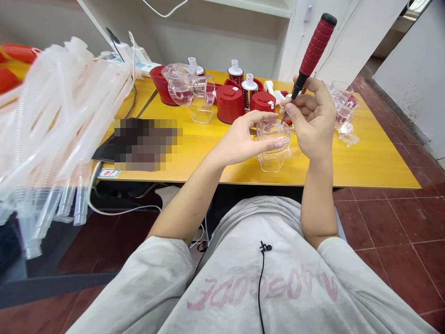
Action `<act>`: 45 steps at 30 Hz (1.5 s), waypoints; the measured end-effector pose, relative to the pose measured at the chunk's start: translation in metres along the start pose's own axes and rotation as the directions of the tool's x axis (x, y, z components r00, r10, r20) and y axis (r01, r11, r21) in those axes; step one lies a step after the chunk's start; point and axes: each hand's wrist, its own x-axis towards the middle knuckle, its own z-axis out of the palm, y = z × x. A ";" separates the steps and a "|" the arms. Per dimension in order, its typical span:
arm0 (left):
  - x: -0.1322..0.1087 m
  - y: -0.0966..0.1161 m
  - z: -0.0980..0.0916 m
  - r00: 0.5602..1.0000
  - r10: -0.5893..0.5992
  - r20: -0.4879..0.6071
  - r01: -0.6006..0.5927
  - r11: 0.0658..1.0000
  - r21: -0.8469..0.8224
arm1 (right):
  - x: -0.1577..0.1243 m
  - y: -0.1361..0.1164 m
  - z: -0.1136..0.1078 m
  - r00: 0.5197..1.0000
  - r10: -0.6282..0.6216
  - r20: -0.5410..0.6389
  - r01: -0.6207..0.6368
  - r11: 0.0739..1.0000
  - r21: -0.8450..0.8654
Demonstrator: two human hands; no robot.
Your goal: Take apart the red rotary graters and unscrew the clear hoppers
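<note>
My right hand grips a screwdriver with a ribbed red handle and a black end cap. Its thin shaft points down and left, and its tip sits just above the rim of a transparent plastic housing. My left hand reaches across from the left, with its fingers lying over that housing and appearing to hold it. The housing stands low over the yellow table, and my hands hide part of its top.
Red canisters and ribbed red cylinders with white caps stand behind my hands. A transparent jug stands at their left, with more transparent parts at the right. Bundled ribbed plastic tubes fill the left.
</note>
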 end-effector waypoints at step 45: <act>0.000 0.008 -0.002 0.999 -0.028 0.025 0.028 0.999 0.021 | 0.005 -0.039 -0.011 0.995 0.096 0.018 -0.086 0.953 -0.289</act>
